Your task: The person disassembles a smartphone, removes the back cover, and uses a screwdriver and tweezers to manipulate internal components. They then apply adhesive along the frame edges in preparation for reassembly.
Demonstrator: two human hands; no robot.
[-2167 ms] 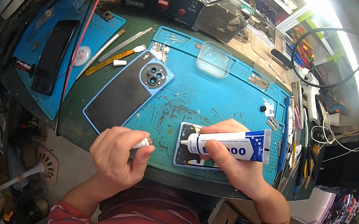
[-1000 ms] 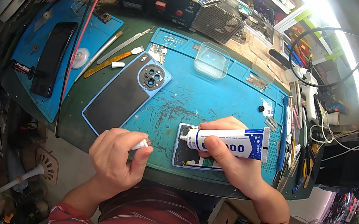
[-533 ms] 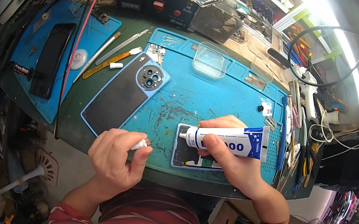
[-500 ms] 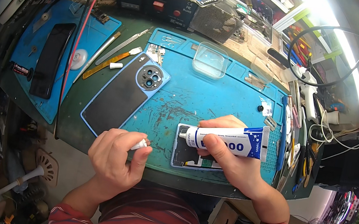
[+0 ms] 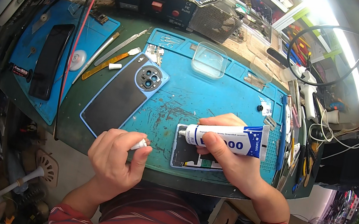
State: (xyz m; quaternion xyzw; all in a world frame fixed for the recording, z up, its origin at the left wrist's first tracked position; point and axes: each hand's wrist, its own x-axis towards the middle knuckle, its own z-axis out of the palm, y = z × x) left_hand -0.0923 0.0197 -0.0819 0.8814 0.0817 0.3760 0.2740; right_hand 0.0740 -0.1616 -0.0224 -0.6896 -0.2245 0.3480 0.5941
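Note:
My right hand (image 5: 229,154) is closed around a white and blue glue tube (image 5: 226,137), its nozzle pointing left. Beneath the tube lies an opened phone body (image 5: 179,153) with a blue frame, partly covered by my hand. Between the thumb and fingers of my left hand (image 5: 118,156) is a small white cap (image 5: 139,144). Farther off to the left, a phone back cover (image 5: 119,98) with a blue rim and round camera ring lies aslant on the mat's edge.
A blue work mat (image 5: 178,88) covers the bench. On it stands a clear plastic box (image 5: 209,61). At left are a black phone (image 5: 51,60), a brush (image 5: 107,64) and a tweezer-like tool (image 5: 122,47). A black bench device (image 5: 158,7) sits behind; tools and cables (image 5: 325,129) crowd the right.
Almost nothing differs. The tube in my right hand has turned very slightly, and the view has shifted a touch; both hands keep their hold.

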